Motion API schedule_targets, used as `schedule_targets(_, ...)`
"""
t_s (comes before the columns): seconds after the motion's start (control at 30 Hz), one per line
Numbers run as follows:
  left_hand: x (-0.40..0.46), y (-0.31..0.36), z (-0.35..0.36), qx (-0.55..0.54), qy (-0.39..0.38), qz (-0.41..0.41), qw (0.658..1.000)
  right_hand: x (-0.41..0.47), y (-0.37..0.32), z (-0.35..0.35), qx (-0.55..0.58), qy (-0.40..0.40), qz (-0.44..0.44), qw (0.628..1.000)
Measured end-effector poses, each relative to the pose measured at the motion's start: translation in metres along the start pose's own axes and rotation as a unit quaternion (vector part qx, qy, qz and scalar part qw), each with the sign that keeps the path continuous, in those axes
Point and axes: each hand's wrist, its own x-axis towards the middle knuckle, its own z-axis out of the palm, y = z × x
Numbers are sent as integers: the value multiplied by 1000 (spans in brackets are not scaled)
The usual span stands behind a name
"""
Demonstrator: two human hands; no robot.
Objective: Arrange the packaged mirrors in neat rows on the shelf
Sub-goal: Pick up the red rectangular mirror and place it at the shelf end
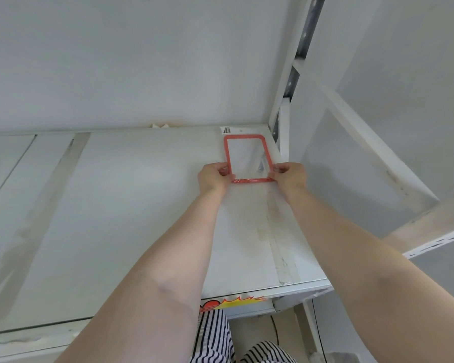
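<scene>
A packaged mirror (248, 158) with an orange-red rectangular frame, in clear wrap with a barcode label at its far end, lies flat at the back right corner of the white shelf (131, 205). My left hand (214, 178) pinches the near left corner of the frame. My right hand (290, 176) pinches the near right corner. Both arms stretch forward over the shelf. No other mirror shows.
A white back wall rises behind the shelf. A white upright post (283, 121) with a slotted metal rail stands just right of the mirror. Strips of tape run across the shelf surface. A yellow-red sticker (236, 302) is on the shelf's front edge.
</scene>
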Motion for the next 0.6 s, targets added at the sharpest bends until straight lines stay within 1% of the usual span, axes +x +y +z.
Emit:
schedule_targets(0.13,0,0,0,4,4,2,1000,1,0,0,-13,-4,5,1000)
schedule_targets(0.3,-2,4,-5,50,23,16,998,-4,-2,-6,-44,2,13,999)
schedule_targets(0.4,-12,11,-19,86,20,24,996,-20,-9,-13,-79,1,-16,997)
schedule_targets(0.5,-35,22,-38,147,-13,54,988,-49,-24,-21,-120,-38,-63,990)
schedule_targets(0.6,-72,31,-61,245,-60,89,963,-89,-35,-30,-161,-105,-97,977)
